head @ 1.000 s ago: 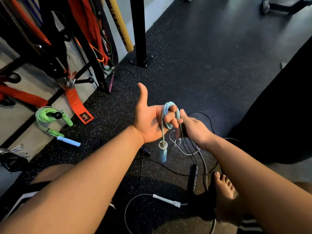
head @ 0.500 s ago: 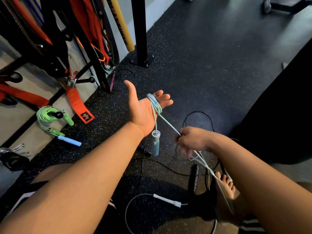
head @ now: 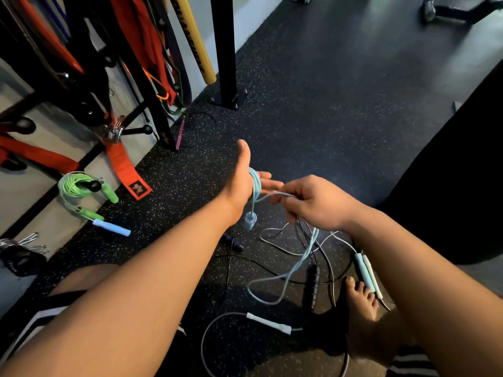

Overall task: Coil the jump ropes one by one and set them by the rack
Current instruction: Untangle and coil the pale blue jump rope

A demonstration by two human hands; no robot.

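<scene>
**Q:** First item, and where is it?
**A:** One light blue jump rope (head: 254, 184), several turns wound round the palm of the left hand (head: 241, 183). That hand is held out over the speckled floor (head: 313, 104), fingers straight and thumb up. One handle (head: 250, 221) hangs below the wrist. The right hand (head: 313, 204) pinches the free run just beside the left fingertips. The rest drops in slack loops towards the second handle (head: 363, 270), which lies by a bare foot (head: 362, 300).

**Q:** Any markings?
**A:** The yellow tube (head: 190, 36) on the rack (head: 224, 63) has black lettering, not legible. The orange strap (head: 119, 164) has a small dark label at its end, too small to read.

**Q:** What differs from half a second ago?
**A:** The right hand was lower and apart from the left, with the rope drawn taut. It has come up beside the left fingers, and the rope is slack.

**Q:** What else is around?
**A:** A green jump rope (head: 77, 186), coiled, lies at the rack's foot, with a pale blue grip (head: 111, 231) just beside it. A white-handled rope (head: 268, 322) and a black grip (head: 313, 287) lie under the hands, their cords tangled with the blue slack.
</scene>
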